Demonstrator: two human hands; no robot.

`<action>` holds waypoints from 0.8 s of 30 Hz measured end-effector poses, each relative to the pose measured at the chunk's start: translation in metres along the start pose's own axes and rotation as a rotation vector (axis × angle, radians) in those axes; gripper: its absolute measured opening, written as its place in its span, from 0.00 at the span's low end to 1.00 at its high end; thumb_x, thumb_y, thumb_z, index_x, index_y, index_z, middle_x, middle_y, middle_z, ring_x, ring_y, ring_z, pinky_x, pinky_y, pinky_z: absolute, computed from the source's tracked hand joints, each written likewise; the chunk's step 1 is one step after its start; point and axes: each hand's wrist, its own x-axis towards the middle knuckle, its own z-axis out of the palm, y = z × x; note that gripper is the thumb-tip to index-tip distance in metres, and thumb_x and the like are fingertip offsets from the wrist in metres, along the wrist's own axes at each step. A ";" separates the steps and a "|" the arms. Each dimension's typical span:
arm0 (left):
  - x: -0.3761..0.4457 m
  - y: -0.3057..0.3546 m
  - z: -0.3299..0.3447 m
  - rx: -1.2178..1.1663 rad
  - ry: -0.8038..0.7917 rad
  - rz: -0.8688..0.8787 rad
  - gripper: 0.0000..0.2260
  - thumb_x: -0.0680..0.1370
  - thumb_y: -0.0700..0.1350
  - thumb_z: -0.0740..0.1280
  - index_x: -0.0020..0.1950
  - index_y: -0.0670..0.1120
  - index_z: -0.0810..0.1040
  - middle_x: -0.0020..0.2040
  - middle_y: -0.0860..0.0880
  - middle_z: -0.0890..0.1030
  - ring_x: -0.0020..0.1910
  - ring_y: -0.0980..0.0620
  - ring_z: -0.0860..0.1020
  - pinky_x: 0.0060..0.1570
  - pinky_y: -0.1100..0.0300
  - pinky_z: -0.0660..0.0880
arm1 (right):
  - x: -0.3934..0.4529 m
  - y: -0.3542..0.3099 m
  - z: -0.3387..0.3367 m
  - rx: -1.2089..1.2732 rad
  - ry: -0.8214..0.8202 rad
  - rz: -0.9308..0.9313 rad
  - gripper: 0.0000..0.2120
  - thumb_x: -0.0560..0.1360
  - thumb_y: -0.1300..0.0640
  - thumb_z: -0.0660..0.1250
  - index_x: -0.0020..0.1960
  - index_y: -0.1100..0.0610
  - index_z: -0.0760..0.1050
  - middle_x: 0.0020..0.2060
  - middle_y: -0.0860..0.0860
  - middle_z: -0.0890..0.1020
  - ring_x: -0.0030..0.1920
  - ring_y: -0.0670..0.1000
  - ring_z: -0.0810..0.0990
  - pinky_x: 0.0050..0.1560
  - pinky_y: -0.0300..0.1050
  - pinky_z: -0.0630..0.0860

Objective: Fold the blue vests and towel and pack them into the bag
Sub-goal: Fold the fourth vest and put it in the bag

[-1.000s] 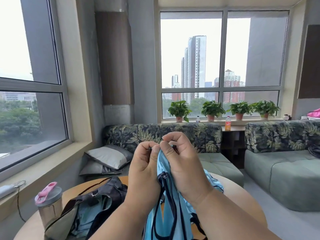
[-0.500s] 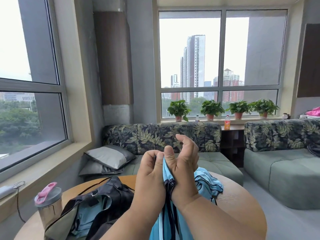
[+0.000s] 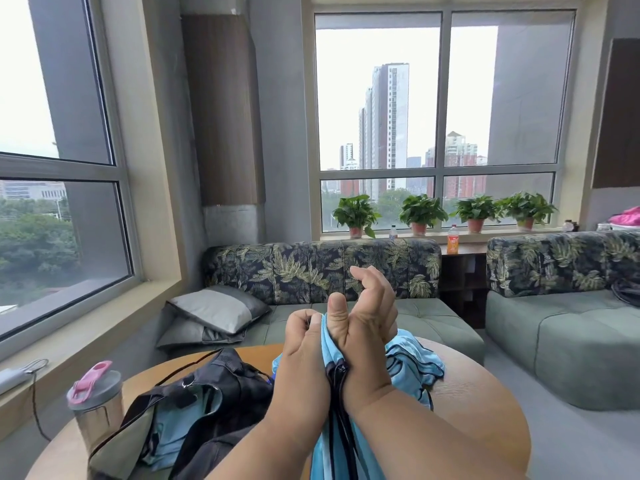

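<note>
While raised, hands (image 3: 341, 332) on vest (image 3: 346, 441).

A round wooden table (image 3: 485, 410) fills the lower part of the view. On its left side lies a dark bag (image 3: 214, 403), open at the top, with a tan lower panel and light blue cloth showing inside; a thin dark strap runs from it across the tabletop toward the far edge. Just left of the bag, near the table's edge, stands 1 clear bottle (image 3: 98, 407) with a grey lid and a pink flip cap. On the right side, past the middle, a bunched blue vest (image 3: 415, 362) with dark trim rests on the wood.
</note>
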 end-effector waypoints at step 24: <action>0.022 -0.009 -0.014 -0.115 0.267 -0.030 0.09 0.88 0.47 0.57 0.56 0.43 0.72 0.44 0.48 0.73 0.35 0.60 0.71 0.35 0.68 0.70 | -0.035 0.008 -0.041 0.143 -0.246 -0.237 0.08 0.72 0.54 0.73 0.41 0.54 0.74 0.38 0.45 0.73 0.40 0.47 0.75 0.44 0.41 0.73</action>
